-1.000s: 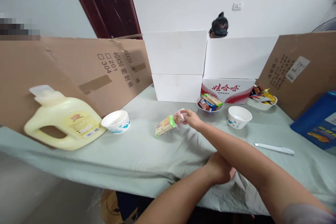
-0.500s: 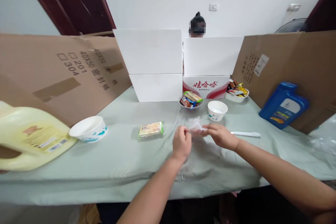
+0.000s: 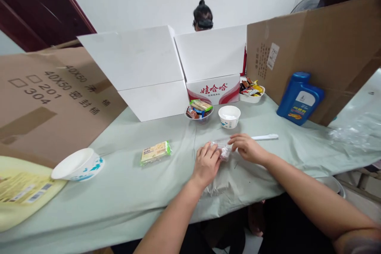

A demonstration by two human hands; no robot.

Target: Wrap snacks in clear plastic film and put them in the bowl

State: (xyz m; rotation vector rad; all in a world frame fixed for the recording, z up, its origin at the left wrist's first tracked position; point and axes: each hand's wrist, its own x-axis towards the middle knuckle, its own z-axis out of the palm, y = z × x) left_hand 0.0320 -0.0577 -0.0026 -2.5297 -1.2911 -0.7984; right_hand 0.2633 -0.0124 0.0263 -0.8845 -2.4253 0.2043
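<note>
A crumpled clear plastic bag [image 3: 225, 151] lies on the table between my hands; what is inside, if anything, I cannot make out. My left hand [image 3: 207, 163] rests palm down on its left side, fingers stretched over the plastic. At the right edge of the bag, my right hand [image 3: 246, 148] has its fingers apart and slightly bent, holding nothing visible. Behind my right hand lies a white plastic knife or spatula-like handle [image 3: 264, 137]. A packet of crackers [image 3: 156, 152] in clear and green wrapping lies to the left.
Behind the hands stand a clear bowl of wrapped snacks [image 3: 199, 111], a paper bowl [image 3: 229, 116] and a white dish of snacks [image 3: 251, 92]. Another paper bowl [image 3: 77, 165] and a yellow jug [image 3: 26, 194] are left. A blue bottle [image 3: 300, 98] stands right. Boxes [image 3: 212, 89] line the back; a person sits beyond.
Both hands have gone from pinching and stretching the plastic to lying lower: the left now presses flat on it, the right has loosened its fingers. My view has turned to the right.
</note>
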